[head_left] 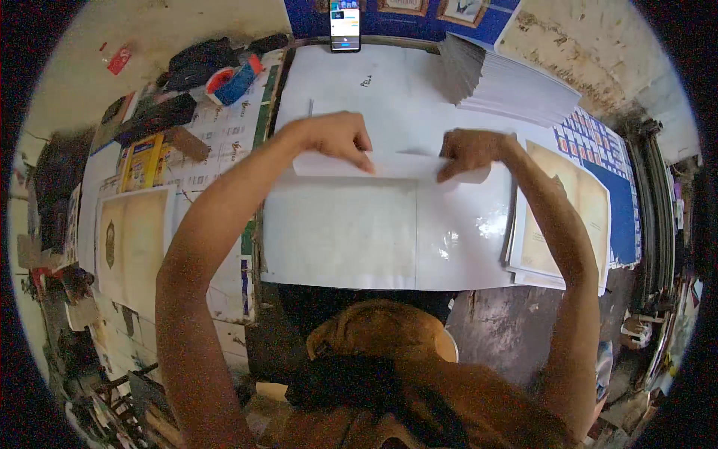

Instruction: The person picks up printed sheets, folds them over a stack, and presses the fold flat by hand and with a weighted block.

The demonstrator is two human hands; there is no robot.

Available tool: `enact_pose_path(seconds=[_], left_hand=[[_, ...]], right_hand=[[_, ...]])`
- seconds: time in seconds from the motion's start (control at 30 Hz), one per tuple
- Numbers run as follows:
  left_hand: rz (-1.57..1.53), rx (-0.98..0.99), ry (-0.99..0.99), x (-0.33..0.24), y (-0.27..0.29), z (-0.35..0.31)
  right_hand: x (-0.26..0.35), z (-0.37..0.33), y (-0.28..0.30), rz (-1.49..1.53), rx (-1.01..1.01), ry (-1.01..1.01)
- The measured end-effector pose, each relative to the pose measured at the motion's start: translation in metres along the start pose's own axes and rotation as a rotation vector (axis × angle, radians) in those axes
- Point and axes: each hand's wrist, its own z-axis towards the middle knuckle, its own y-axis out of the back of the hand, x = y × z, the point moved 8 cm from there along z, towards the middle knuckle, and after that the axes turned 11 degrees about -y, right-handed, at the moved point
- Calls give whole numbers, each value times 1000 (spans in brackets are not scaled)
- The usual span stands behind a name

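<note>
A white sheet of paper (404, 168) is bent into a low curl across the middle of the white tabletop. My left hand (340, 141) is closed, with thumb and fingertips pinched down at the sheet's left half. At the right part of the curl, my right hand (473, 150) is also closed, its fingers bent over the paper. Just below the curl lies a flat, pale sheet (344, 232); whether it joins the curled paper, I cannot tell.
A lit phone (345, 28) stands at the far edge. Beyond my right hand is a tall paper stack (516, 78). Cream printed sheets (591, 194) lie at right, with another cream sheet (134, 239) at left. A blue-and-orange tape roll (233, 80) sits far left.
</note>
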Motion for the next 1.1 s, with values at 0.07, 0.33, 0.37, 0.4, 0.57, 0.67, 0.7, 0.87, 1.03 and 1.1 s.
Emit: enact_pose_path(seconds=[0.07, 0.33, 0.37, 0.4, 0.57, 0.67, 0.7, 0.87, 1.03, 1.1], left_hand=[[331, -363, -247, -33, -22, -15], [755, -792, -217, -88, -164, -71], [768, -752, -172, -88, -162, -72], [779, -713, -132, -89, -162, -72], [723, -580, -69, -92, -168, -62], [629, -580, -5, -90, -169, -65], [551, -605, 24, -89, -168, -67], [98, -1222, -272, -153, -107, -97], [196, -1485, -606, -147, -115, -70], [150, -1511, -274, -83, -124, -61]], right_hand=[[0, -6, -38, -268, -193, 105], [58, -79, -138, -585, -685, -52], [60, -83, -122, -379, -567, -67], [58, -86, -115, -176, -445, -88], [70, -53, -106, -66, -814, -149], [90, -26, -112, -102, -898, -231], [92, -24, -110, -100, -937, -280], [90, -4, -126, -202, -902, -282], [87, -20, -111, -153, -847, -383], [86, -8, -119, -104, -868, -253]])
